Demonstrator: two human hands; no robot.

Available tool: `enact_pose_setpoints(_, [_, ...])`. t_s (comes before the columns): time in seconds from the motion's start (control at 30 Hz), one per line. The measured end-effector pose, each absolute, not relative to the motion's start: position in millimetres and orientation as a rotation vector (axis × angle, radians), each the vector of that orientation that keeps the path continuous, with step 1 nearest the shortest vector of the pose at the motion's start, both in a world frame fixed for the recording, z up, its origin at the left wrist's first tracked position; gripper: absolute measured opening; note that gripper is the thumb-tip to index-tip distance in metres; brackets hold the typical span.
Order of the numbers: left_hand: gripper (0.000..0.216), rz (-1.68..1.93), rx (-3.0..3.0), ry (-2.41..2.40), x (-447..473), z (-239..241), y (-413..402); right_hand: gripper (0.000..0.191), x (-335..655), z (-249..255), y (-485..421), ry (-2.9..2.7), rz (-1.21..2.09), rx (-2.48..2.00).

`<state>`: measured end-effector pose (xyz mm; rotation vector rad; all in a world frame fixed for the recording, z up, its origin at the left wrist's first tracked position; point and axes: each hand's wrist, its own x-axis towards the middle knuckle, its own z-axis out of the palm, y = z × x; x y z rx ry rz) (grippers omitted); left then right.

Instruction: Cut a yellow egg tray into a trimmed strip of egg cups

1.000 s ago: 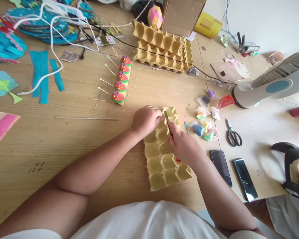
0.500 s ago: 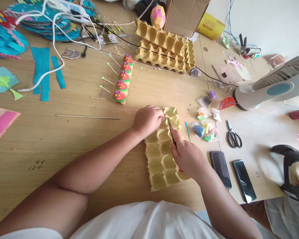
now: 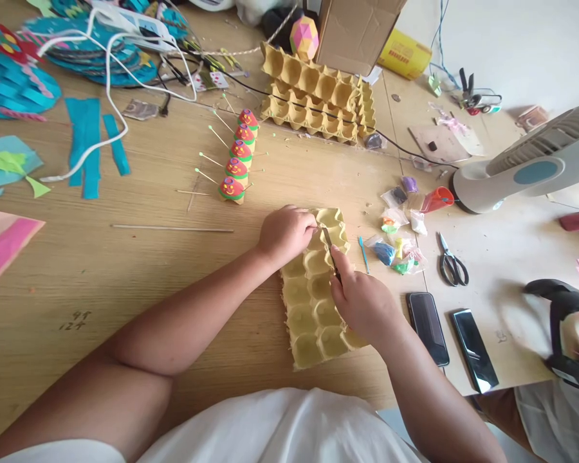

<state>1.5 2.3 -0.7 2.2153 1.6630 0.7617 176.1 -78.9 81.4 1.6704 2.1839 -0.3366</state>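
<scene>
A yellow cardboard egg tray (image 3: 313, 315) lies on the table in front of me, its cups facing up. My left hand (image 3: 288, 236) is closed at its far end, the fingers pinching a ridge between the cups. My right hand (image 3: 367, 302) is wrapped around a knife (image 3: 329, 244) and hides most of the handle. The narrow blade points away from me and touches the tray close to my left fingertips. Beyond my hands stands a row of red-and-green painted egg-tray cups (image 3: 240, 154) with smiling faces and green-tipped sticks.
More egg trays (image 3: 313, 96) lie at the back beside a cardboard box (image 3: 357, 32). On the right are clay bags (image 3: 390, 251), scissors (image 3: 451, 260), two phones (image 3: 427, 328) and a white fan (image 3: 525, 167). A thin stick (image 3: 174, 228) and blue strips (image 3: 84, 148) lie left.
Both hands, the knife and the egg tray stay almost in place. The view has shifted slightly, and the red spot beneath my right hand no longer shows.
</scene>
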Motion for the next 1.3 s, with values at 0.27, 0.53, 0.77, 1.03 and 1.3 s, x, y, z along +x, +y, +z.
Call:
enact_pose_setpoints(0.27, [0.018,0.771,2.229,1.673,1,0,2,0.059,174,80,-82,2.196,-0.286,1.678])
enact_pose_setpoints(0.53, [0.017,0.751,2.195,1.663,1,2,2,0.058,180,84,-84,2.247,-0.274,1.705])
enact_pose_setpoints(0.77, [0.018,0.751,2.206,1.657,1,4,2,0.059,176,79,-83,2.221,-0.255,1.721])
enact_pose_setpoints(1.03, [0.017,0.757,2.252,1.659,0,3,2,0.060,169,82,-69,2.185,-0.320,1.671])
enact_pose_setpoints(1.3, [0.019,0.743,2.243,1.636,0,4,2,0.058,166,85,-52,2.213,-0.384,1.669])
